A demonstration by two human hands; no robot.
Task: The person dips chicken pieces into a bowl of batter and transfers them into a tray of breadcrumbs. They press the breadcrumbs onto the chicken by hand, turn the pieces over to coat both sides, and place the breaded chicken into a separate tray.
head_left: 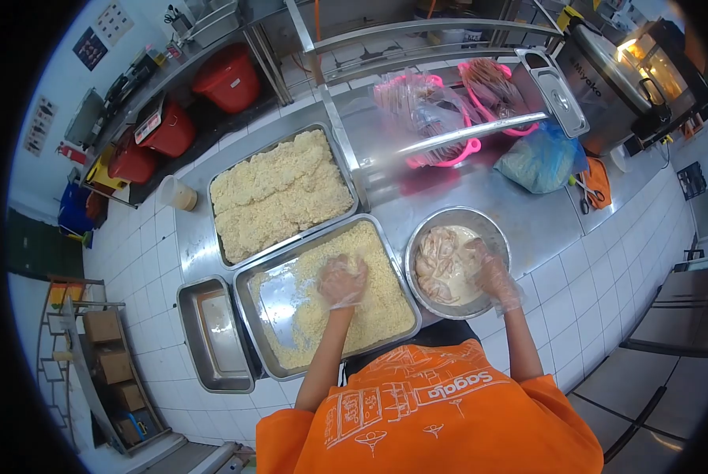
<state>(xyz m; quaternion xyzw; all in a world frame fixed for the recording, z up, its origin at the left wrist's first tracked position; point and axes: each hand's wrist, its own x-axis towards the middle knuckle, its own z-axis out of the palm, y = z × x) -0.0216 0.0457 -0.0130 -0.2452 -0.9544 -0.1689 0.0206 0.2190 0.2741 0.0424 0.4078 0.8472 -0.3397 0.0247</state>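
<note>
My left hand (343,281), in a clear plastic glove, rests on the pale crumbs (377,296) in a metal tray (249,316); its fingers are too blurred to tell their pose. Over the right side of a round steel bowl (502,237) is my right hand (492,275), gloved too, with its fingers down at the raw meat pieces (437,265) in whitish liquid. Whether those fingers hold a piece cannot be made out. Behind the crumb tray, a second tray (354,189) is filled with crumb-coated pieces (279,193).
An empty metal pan (186,316) lies at the left, a plastic cup (182,195) behind it. Pink baskets (470,146), a blue bag (539,158), scissors (583,189) and a large steel cooker (606,87) stand at the back right. A metal rail (472,133) crosses the table.
</note>
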